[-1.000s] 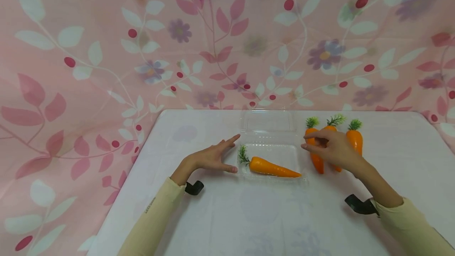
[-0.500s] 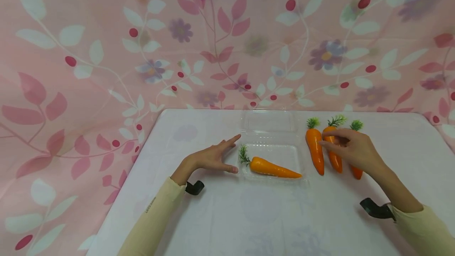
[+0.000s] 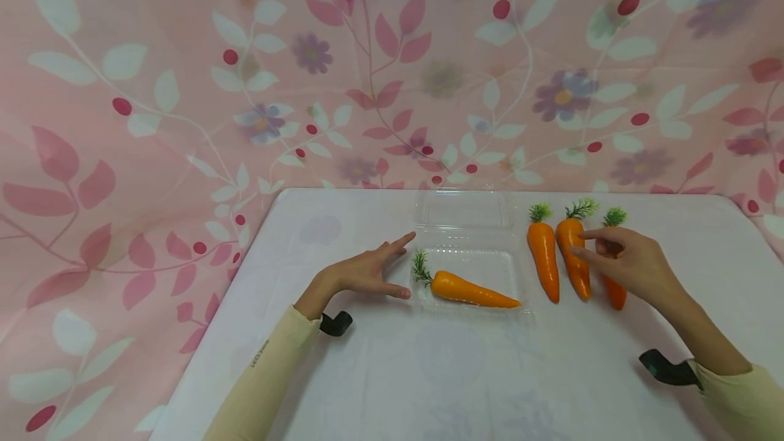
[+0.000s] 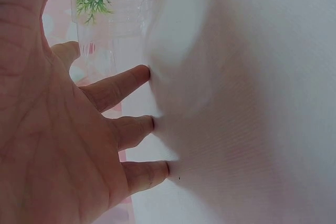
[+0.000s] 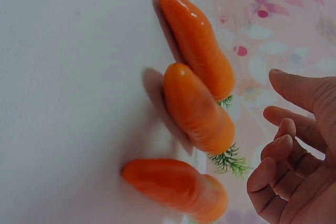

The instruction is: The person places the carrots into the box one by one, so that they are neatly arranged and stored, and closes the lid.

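Observation:
An orange carrot (image 3: pixel 468 290) with a green leafy top lies in the base of a clear plastic container (image 3: pixel 490 264), its tip to the right. Just left of that container my left hand (image 3: pixel 364 271) is spread; in the left wrist view its fingertips rest on the cloth. To the right, three more carrots lie side by side: a left one (image 3: pixel 542 264), a middle one (image 3: pixel 574 271) and a right one (image 3: pixel 614 295). My right hand (image 3: pixel 633 264) hovers over the right carrot, partly covering it. Its thumb and index finger are apart with nothing held, the other fingers loosely bent.
The container's clear lid (image 3: pixel 463 209) lies flipped back toward the table's far edge. A white cloth (image 3: pixel 380 373) covers the table. Behind it hangs a pink floral curtain (image 3: pixel 367 87). Black camera mounts (image 3: pixel 669 367) sit at both wrists.
My right hand has moved right, from over the left and middle carrots to over the right one, uncovering the left and most of the middle. The left hand has stayed in place.

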The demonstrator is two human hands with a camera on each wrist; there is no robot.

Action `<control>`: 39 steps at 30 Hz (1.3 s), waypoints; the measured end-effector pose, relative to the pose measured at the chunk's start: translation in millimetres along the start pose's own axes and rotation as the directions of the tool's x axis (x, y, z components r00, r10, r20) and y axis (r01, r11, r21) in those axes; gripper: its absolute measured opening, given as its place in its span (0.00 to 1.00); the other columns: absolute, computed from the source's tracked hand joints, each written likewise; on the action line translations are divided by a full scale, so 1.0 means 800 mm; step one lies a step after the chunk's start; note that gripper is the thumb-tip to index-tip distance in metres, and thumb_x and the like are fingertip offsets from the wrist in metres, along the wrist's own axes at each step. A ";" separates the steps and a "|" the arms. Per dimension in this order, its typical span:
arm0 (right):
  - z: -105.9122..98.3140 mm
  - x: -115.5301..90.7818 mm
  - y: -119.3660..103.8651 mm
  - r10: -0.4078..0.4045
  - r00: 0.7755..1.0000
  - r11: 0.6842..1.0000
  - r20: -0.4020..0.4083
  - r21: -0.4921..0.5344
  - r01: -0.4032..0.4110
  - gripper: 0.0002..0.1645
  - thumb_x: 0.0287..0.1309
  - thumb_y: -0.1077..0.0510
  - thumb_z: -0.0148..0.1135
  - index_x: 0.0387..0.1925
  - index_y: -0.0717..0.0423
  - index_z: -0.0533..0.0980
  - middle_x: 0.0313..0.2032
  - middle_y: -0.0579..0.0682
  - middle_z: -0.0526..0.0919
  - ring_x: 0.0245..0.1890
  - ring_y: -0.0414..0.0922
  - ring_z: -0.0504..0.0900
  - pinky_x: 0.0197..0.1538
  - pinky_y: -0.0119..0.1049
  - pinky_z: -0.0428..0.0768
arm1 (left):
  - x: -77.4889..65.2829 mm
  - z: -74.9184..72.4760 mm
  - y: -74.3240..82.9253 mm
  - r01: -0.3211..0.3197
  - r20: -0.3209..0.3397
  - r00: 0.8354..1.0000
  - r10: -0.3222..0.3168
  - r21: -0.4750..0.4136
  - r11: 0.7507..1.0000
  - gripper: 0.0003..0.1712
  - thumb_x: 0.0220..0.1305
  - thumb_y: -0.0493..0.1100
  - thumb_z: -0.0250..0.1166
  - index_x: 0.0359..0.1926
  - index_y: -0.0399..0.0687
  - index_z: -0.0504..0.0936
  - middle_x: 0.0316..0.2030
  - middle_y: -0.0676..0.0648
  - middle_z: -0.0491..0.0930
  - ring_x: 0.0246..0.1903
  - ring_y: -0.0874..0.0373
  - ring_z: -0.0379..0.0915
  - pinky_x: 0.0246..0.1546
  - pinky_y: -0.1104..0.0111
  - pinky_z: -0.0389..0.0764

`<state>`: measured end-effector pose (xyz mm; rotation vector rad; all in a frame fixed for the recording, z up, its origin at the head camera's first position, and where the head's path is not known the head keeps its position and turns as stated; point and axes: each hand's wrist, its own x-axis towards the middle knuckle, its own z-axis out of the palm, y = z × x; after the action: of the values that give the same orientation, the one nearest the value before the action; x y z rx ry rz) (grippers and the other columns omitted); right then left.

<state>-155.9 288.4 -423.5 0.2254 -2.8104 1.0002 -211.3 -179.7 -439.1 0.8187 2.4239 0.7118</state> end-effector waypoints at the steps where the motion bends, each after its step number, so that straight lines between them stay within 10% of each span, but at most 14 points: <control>1: -0.001 -0.001 0.002 0.003 1.000 1.000 0.001 0.001 -0.003 0.22 0.56 0.48 0.73 0.44 0.60 0.82 0.27 0.51 0.71 0.26 0.45 0.67 0.20 0.32 0.68 | 0.000 0.000 0.000 -0.002 0.000 1.000 0.002 0.000 1.000 0.63 0.51 0.70 0.70 0.74 0.86 0.34 0.72 0.51 0.61 0.75 0.40 0.38 0.70 0.43 0.45; 14: -0.009 -0.004 0.027 0.077 0.997 0.996 0.007 -0.044 -0.077 0.26 0.58 0.46 0.71 0.50 0.62 0.81 0.31 0.53 0.76 0.33 0.50 0.70 0.24 0.30 0.75 | -0.001 -0.001 0.002 0.004 0.004 1.000 -0.003 -0.007 1.000 0.65 0.50 0.72 0.70 0.78 0.72 0.37 0.72 0.51 0.61 0.75 0.40 0.37 0.69 0.41 0.46; 39: -0.020 -0.005 0.049 0.226 0.974 0.965 -0.035 -0.129 -0.228 0.36 0.61 0.40 0.66 0.52 0.70 0.77 0.30 0.56 0.75 0.29 0.52 0.69 0.19 0.35 0.69 | -0.002 -0.001 0.003 -0.001 0.001 1.000 0.001 -0.002 1.000 0.64 0.51 0.71 0.70 0.77 0.78 0.36 0.72 0.50 0.61 0.75 0.40 0.37 0.70 0.43 0.44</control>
<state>-158.2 328.9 -436.2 -0.1250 -2.9183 0.8454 -209.9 -179.3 -436.8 0.8195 2.4211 0.7143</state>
